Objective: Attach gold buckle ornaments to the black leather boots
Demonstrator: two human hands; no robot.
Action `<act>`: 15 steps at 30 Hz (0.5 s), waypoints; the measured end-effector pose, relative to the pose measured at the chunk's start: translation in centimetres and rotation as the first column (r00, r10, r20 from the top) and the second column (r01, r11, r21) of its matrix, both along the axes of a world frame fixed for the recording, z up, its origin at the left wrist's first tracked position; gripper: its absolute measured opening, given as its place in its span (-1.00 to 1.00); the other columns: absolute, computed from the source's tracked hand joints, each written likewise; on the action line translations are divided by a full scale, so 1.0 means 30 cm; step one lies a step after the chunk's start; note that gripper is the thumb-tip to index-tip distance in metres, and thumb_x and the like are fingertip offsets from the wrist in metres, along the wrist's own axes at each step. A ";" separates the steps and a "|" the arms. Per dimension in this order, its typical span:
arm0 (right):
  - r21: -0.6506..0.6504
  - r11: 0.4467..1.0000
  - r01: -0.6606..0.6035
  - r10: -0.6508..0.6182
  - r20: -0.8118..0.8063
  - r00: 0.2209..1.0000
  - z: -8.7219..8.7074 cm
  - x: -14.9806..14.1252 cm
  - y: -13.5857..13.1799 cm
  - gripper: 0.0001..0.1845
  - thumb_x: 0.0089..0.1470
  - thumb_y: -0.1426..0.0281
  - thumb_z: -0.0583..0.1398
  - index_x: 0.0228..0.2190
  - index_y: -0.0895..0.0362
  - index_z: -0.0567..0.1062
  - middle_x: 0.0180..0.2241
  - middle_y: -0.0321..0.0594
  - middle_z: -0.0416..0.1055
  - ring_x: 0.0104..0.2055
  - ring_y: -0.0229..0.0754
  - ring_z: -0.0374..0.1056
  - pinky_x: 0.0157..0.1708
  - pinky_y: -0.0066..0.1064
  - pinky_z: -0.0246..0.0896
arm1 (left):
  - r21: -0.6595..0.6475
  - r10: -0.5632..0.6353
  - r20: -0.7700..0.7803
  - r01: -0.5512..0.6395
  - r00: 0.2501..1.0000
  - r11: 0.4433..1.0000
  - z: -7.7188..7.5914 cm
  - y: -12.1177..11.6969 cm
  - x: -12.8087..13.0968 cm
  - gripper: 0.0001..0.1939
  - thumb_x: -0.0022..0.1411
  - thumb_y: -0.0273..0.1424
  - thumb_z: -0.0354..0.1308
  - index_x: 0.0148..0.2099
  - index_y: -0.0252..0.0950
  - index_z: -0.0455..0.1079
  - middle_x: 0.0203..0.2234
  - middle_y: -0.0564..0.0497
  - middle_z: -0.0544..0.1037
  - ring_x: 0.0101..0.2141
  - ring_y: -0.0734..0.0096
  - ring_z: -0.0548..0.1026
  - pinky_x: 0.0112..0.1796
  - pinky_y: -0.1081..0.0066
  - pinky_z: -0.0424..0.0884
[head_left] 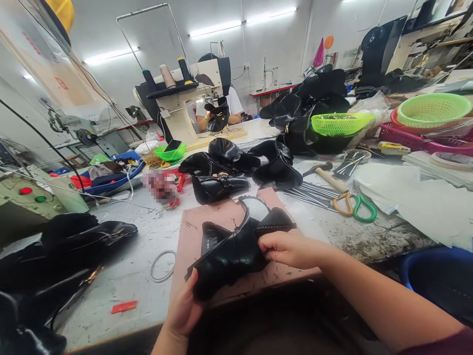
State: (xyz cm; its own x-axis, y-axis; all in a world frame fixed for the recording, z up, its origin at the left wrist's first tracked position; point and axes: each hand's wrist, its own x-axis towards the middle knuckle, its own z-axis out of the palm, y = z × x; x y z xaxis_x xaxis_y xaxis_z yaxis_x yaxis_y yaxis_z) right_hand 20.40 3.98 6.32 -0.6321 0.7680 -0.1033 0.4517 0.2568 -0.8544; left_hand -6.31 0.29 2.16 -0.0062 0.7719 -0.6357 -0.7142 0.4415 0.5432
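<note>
A black leather boot upper (232, 259) with a zigzag-stitched seam and a pale inner patch lies over a pinkish board (190, 224) at the table's front edge. My left hand (188, 298) grips its lower left end, thumb on top and the other fingers hidden underneath. At the right side of the same piece, my right hand (283, 249) is closed, with curled fingers pinching the leather near the seam. More black boot uppers (221, 187) with buckles lie just beyond the board. A grey ring of tape (163, 266) rests to the left of it.
Scissors with orange and green handles (354, 206), a hammer (328, 177) and thin strips (308, 195) lie to the right. Black boot pieces (74, 246) are heaped at left. Green baskets (340, 124) stand at back right. Across the table, a person (236, 101) holds a boot at a sewing machine (173, 108).
</note>
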 end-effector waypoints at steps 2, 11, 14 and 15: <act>0.010 1.000 -0.013 0.014 -0.006 1.000 0.007 0.002 -0.010 -0.71 -0.16 0.69 -0.01 -0.47 0.15 0.40 -0.37 -0.28 0.38 -0.27 -0.22 0.27 -0.24 -0.43 0.15 | -0.012 -0.008 0.009 0.008 1.000 1.000 0.002 0.001 0.001 -0.56 0.33 -0.45 -0.12 0.22 -0.41 0.12 -0.19 -0.19 0.56 -0.04 0.18 0.44 0.07 0.23 0.27; 0.047 0.991 0.129 -0.131 0.054 0.990 0.014 -0.029 -0.053 -0.85 -0.15 0.45 0.24 -0.53 0.15 0.32 -0.46 -0.30 0.33 -0.37 -0.20 0.25 -0.39 -0.44 0.10 | 0.047 -0.010 -0.046 0.012 0.999 0.999 -0.025 -0.001 -0.010 -0.50 0.26 -0.48 0.00 0.24 -0.34 0.09 -0.14 -0.15 0.54 0.00 0.17 0.41 0.08 0.21 0.25; 0.065 0.980 0.187 -0.189 0.026 0.982 0.012 -0.039 -0.071 -0.82 -0.13 0.46 0.23 -0.57 0.14 0.28 -0.49 -0.33 0.28 -0.41 -0.25 0.21 -0.41 -0.47 0.06 | 0.110 -0.034 -0.059 0.040 0.998 0.993 -0.043 -0.006 -0.019 -0.45 0.19 -0.48 0.10 0.22 -0.35 0.12 -0.12 -0.16 0.53 0.00 0.13 0.40 0.06 0.21 0.28; 0.082 0.974 0.209 -0.212 0.031 0.977 0.011 -0.041 -0.079 -0.79 -0.13 0.47 0.23 -0.59 0.13 0.25 -0.51 -0.34 0.26 -0.42 -0.26 0.19 -0.42 -0.47 0.05 | 0.130 -0.043 -0.065 0.052 0.997 0.990 -0.048 -0.008 -0.021 -0.44 0.16 -0.47 0.13 0.21 -0.34 0.14 -0.12 -0.16 0.53 0.00 0.12 0.40 0.06 0.21 0.29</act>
